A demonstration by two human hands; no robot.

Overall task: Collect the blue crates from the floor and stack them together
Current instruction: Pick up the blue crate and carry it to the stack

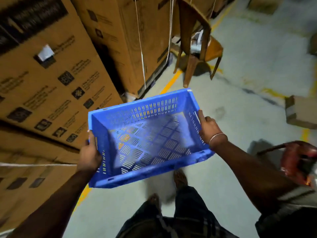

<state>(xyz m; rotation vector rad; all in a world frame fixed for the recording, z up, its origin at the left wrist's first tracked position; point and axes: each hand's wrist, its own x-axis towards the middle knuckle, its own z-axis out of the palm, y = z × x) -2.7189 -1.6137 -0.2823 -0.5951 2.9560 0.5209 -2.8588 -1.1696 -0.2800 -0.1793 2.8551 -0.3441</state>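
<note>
Evidently light and stiff, the empty blue perforated plastic crate point(149, 138) hangs above the grey concrete floor point(240, 103), the left hand point(90, 155) and right hand point(210, 129) each closed in a grip on its short end walls, the sensible place to hold.

Tall cardboard boxes point(56, 79) stacked at left, brown plastic chairs point(197, 43) behind, small carton point(301, 112) on floor at right.

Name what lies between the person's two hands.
In the head view, the blue crate sits between the left hand and right hand, both gripping its sides.
</note>
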